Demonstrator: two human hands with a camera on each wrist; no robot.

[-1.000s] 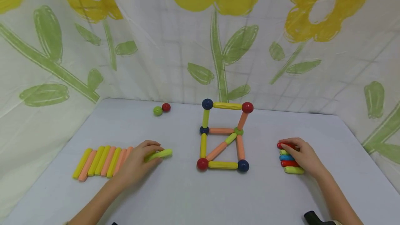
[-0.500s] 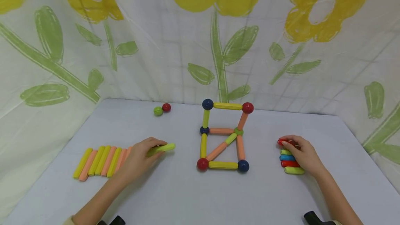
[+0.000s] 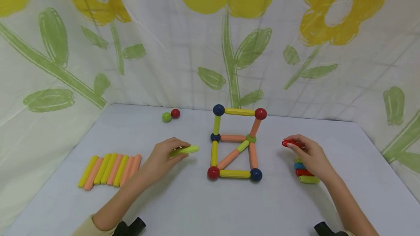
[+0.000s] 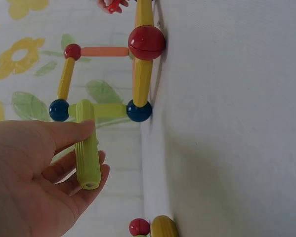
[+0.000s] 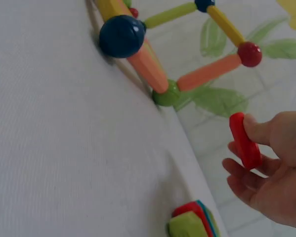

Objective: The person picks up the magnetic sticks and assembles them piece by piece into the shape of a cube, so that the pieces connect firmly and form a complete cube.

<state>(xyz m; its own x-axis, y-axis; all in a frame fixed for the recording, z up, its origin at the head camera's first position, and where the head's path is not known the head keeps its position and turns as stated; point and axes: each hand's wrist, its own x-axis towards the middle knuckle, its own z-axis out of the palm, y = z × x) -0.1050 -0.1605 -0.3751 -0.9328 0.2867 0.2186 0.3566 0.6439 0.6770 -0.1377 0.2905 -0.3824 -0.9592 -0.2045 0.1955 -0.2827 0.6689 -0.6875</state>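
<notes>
My left hand [image 3: 165, 159] pinches a light green magnetic rod [image 4: 88, 153] between thumb and fingers, held above the table left of the built frame. My right hand [image 3: 310, 156] pinches a short red magnetic rod [image 5: 245, 140] in the air, right of the frame. Between the hands stands the frame of rods and balls: a square lies on the table with a diagonal rod [image 3: 228, 158] across it, and a second square rises from its far side. A red ball [image 3: 213, 172] and a dark blue ball [image 3: 256, 174] mark its near corners.
At left lies a row of several yellow and orange rods [image 3: 109, 169]. A green ball [image 3: 166, 117] and a red ball [image 3: 175, 113] sit at the back. Below my right hand lie short rods, among them a green one [image 3: 309, 180]. A flower-printed cloth [image 3: 157, 68] hangs behind.
My left hand has moved right and slightly up with the green rod, toward the frame. My right hand has lifted the red rod off its row and moved left.
</notes>
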